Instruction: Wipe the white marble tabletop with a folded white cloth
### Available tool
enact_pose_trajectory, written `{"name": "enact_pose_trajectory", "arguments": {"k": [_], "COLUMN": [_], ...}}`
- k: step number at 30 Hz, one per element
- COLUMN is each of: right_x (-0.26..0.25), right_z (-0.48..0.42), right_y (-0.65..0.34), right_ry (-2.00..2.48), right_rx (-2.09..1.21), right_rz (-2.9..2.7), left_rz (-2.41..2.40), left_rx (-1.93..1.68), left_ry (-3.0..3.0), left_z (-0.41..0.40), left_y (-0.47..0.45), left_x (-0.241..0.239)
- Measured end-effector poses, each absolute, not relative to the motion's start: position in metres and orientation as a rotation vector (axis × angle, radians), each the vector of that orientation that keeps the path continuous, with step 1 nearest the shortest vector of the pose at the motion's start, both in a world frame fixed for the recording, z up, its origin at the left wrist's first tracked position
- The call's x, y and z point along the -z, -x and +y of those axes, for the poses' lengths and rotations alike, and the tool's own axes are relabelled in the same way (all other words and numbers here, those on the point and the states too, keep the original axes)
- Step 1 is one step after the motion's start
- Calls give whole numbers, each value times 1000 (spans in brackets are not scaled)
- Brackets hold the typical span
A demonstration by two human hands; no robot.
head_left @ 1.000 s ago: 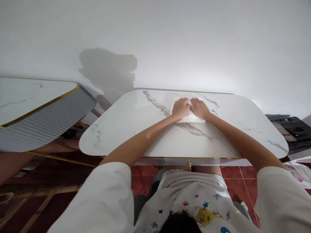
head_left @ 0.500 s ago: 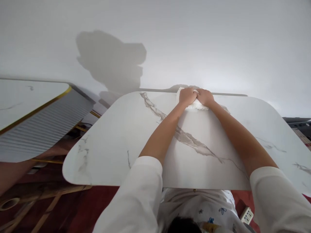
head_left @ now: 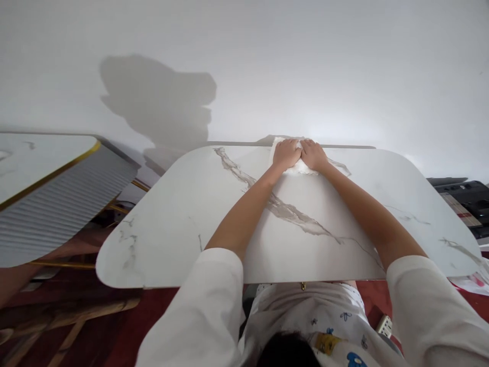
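A white cloth [head_left: 301, 169] lies bunched on the white marble-patterned tabletop [head_left: 160, 219], close to its far edge by the wall. My left hand [head_left: 286, 154] presses down on the cloth's left part, fingers bent over it. Right beside it, my right hand [head_left: 314, 155] grips the cloth's right part, and the two hands touch near the thumbs. Much of the cloth is hidden beneath them. Both arms reach out straight across the tabletop.
A second marble-patterned table [head_left: 46, 158] with gold trim and a ribbed grey side stands at the left. Wooden pieces [head_left: 69, 321] lie on the red floor. At the right are a black appliance [head_left: 471, 196] and a power strip [head_left: 385, 326]. A white wall [head_left: 267, 66] rises behind.
My hands and the cloth stay near the far edge, a little further left in view. The fingers look flatter over the cloth. The view has turned slightly right, showing more of the black appliance.
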State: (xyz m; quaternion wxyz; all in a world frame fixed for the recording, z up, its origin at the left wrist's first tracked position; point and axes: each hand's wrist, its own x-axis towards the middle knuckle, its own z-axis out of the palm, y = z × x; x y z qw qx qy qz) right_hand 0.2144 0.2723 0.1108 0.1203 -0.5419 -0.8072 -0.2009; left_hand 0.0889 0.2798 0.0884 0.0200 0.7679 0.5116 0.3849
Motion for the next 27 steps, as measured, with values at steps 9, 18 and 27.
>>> {"name": "enact_pose_trajectory", "arguments": {"k": [9, 18, 27], "right_x": [-95, -72, -55], "right_z": [187, 60, -23], "right_y": [-206, -196, -246], "right_ry": [1628, 1571, 1465], "right_rx": [525, 516, 555], "right_rz": [-2450, -2548, -2495], "left_rz": [1610, 1641, 1501], "left_rx": [-1115, -879, -958], "left_ry": [-2537, -2607, -2682], "left_z": [195, 66, -14], "left_y": [-75, -56, -88], "left_x": [-68, -45, -32]}}
